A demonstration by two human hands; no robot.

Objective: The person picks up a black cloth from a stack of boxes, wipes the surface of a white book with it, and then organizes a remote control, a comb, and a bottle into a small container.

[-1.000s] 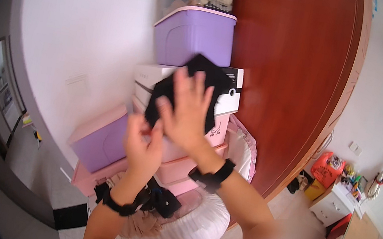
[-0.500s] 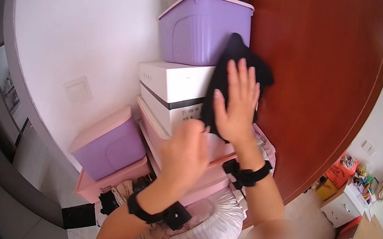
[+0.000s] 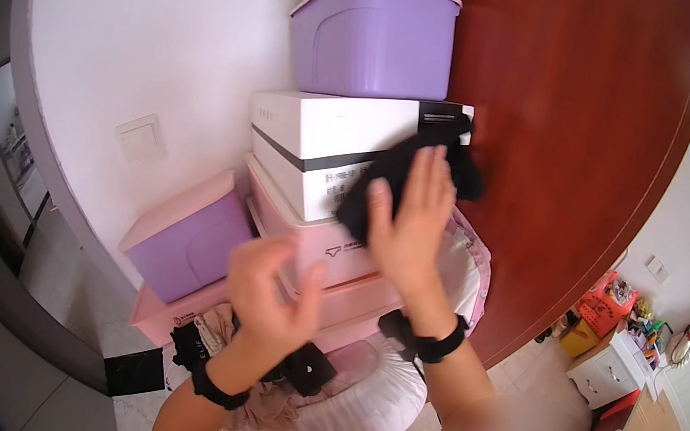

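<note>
A black cloth (image 3: 386, 181), its folds blurred, hangs in front of the stacked white boxes (image 3: 349, 130). My right hand (image 3: 413, 240) lies against its near side with fingers stretched out and thumb apart; what is behind the palm is hidden. My left hand (image 3: 274, 294) is lower and further left, away from the cloth. Its fingers are bent, the thumb stands apart from them, and nothing shows in its grip. A dark strap circles each of my wrists. Just below my left hand lies a pile of clothes (image 3: 215, 326) in beige and black.
A purple bin (image 3: 373, 39) with a pink rim tops the white boxes, above pink storage boxes (image 3: 352, 257). Another purple bin (image 3: 196, 242) with a pink lid stands left. A red-brown wooden panel (image 3: 553, 158) rises at right. White padded bedding (image 3: 357, 425) lies close to me.
The cloth and my right hand have come down and slightly left, uncovering the upper white box's right end. My left hand has moved down-left, its thumb parting from the fingers.
</note>
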